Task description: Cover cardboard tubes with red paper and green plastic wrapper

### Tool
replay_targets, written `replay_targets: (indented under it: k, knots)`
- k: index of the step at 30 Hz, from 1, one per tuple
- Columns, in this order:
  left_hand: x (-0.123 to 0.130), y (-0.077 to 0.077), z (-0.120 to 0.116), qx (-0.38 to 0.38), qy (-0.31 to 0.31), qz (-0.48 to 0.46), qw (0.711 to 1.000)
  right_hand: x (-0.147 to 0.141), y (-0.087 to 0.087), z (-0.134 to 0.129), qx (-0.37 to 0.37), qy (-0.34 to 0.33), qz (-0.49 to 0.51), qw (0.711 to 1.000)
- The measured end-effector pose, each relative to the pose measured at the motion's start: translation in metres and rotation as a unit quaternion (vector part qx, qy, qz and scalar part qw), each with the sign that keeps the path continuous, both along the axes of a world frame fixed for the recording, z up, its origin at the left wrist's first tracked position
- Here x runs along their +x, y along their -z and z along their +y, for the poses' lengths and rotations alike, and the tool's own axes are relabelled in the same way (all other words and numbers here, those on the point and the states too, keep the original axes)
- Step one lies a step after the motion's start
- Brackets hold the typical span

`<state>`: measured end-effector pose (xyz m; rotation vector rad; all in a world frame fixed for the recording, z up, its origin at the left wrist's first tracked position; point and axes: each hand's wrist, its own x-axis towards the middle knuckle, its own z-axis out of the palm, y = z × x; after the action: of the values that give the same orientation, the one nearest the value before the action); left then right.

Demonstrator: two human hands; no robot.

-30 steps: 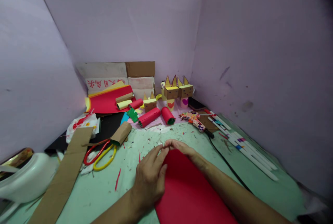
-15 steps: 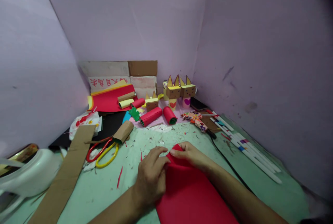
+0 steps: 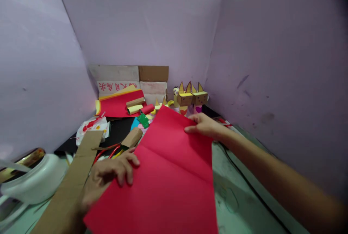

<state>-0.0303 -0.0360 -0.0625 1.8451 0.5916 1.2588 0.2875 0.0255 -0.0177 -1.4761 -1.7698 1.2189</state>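
Observation:
A large red sheet of paper (image 3: 174, 176) is spread open and raised over the table, with a crease running across it. My right hand (image 3: 202, 127) pinches its upper right edge, thumb on top. At the left edge my left hand (image 3: 115, 174) curls its fingers over the paper; its thumb is hidden. Behind the sheet stand cat-eared cardboard box figures (image 3: 185, 99) with hearts on their tube bodies. The sheet covers part of the tabletop and several of the craft pieces there.
A cardboard strip (image 3: 73, 176) lies at the left beside a white plastic vessel (image 3: 46, 179). Scissors (image 3: 115, 150) lie partly hidden near a brown cardboard tube (image 3: 132, 138). At the back are red sheets (image 3: 114, 105). A black cord (image 3: 244, 179) runs along the right.
The folded red paper has been opened out and lifted. My right hand has moved up and away with its edge, while my left hand has shifted left to the other edge.

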Motion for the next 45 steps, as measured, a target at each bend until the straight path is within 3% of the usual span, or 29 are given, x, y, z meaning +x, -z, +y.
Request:
replay_targets:
  k: [3, 5, 8, 10, 13, 16, 18, 20, 23, 24, 25, 26, 29, 32, 36, 38, 40, 42, 45]
  knots:
    - [0.001, 0.014, -0.012, 0.031, 0.013, 0.095, 0.995, -0.018, -0.025, 0.046, 0.079, -0.047, -0.112, 0.989]
    - [0.008, 0.026, -0.017, 0.058, -0.001, 0.149, 0.987, -0.034, -0.028, 0.069, 0.123, -0.079, -0.186, 0.971]
    - [0.017, 0.034, -0.019, 0.121, 0.013, 0.25, 0.96, -0.054, -0.015, 0.085, 0.178, -0.088, -0.273, 0.941]
    - [0.018, 0.033, -0.019, 0.127, 0.03, 0.285, 0.949, -0.062, -0.002, 0.082, 0.216, -0.058, -0.31, 0.924]
    - [0.014, 0.027, -0.02, 0.12, 0.025, 0.295, 0.948, -0.062, 0.009, 0.058, 0.279, 0.014, -0.327, 0.903]
    - [0.006, 0.023, -0.022, 0.166, 0.017, 0.306, 0.937, -0.053, 0.01, 0.005, 0.323, 0.044, -0.305, 0.895]
    - [0.001, 0.021, -0.022, 0.19, 0.026, 0.324, 0.927, -0.043, 0.016, -0.042, 0.325, -0.003, -0.273, 0.906]
    - [-0.001, 0.017, -0.02, 0.189, -0.006, 0.332, 0.924, -0.034, 0.031, -0.089, 0.305, -0.101, -0.186, 0.929]
    - [0.003, 0.003, -0.006, 0.161, -0.181, 0.315, 0.918, -0.024, 0.068, -0.137, 0.254, -0.16, -0.216, 0.929]
    - [0.007, -0.003, 0.002, 0.142, -0.249, 0.324, 0.902, -0.023, 0.081, -0.145, 0.259, -0.18, -0.234, 0.92]
    - [0.011, -0.01, 0.011, 0.132, -0.332, 0.341, 0.87, -0.022, 0.093, -0.15, 0.252, -0.196, -0.251, 0.914]
    - [0.015, -0.016, 0.02, 0.11, -0.374, 0.393, 0.833, -0.023, 0.102, -0.151, 0.249, -0.202, -0.258, 0.912]
    - [0.028, -0.024, 0.046, -0.001, -0.389, 0.546, 0.742, -0.026, 0.113, -0.148, 0.234, -0.199, -0.254, 0.917]
    - [0.035, -0.018, 0.057, -0.04, -0.364, 0.591, 0.719, -0.029, 0.104, -0.147, 0.202, -0.195, -0.248, 0.927]
    - [0.028, -0.016, 0.055, -0.048, -0.378, 0.583, 0.718, -0.031, 0.091, -0.151, 0.152, -0.194, -0.241, 0.939]
    - [0.021, -0.024, 0.052, -0.049, -0.42, 0.558, 0.714, -0.032, 0.09, -0.151, 0.146, -0.181, -0.225, 0.946]
    - [0.016, -0.033, 0.046, -0.036, -0.471, 0.488, 0.734, -0.035, 0.091, -0.148, 0.145, -0.169, -0.214, 0.951]
    - [0.019, -0.038, 0.037, -0.018, -0.455, 0.378, 0.806, -0.039, 0.09, -0.143, 0.145, -0.16, -0.212, 0.953]
    - [0.038, -0.029, 0.013, -0.028, -0.273, 0.233, 0.933, -0.04, 0.085, -0.138, 0.166, -0.166, -0.21, 0.949]
